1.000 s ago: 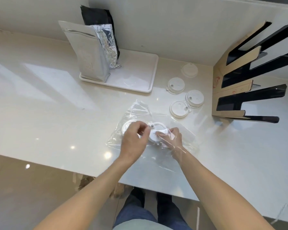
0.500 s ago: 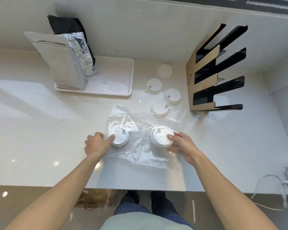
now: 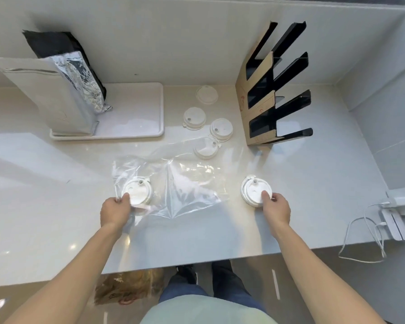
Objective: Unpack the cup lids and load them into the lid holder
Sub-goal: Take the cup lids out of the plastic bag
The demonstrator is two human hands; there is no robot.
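Observation:
A clear plastic bag [image 3: 187, 183] lies flat on the white counter. Inside its left end sits a stack of white cup lids [image 3: 137, 191]; my left hand [image 3: 115, 208] pinches the bag and that stack at the near edge. My right hand [image 3: 275, 208] grips a second stack of white lids [image 3: 255, 189], which lies out of the bag to its right. Several loose white lids [image 3: 194, 118] lie behind the bag. The lid holder [image 3: 262, 104], cardboard-brown with black angled slots, stands at the back right with nothing visible in its slots.
A white tray [image 3: 131, 113] at the back left carries a silver foil pouch [image 3: 54, 94] and a black one. A white charger with cables [image 3: 393, 206] lies at the counter's right edge. The counter's front edge runs just below my wrists.
My right hand has pulled its lid stack out of the bag and away to the right. My left hand has stayed holding the other stack inside the bag.

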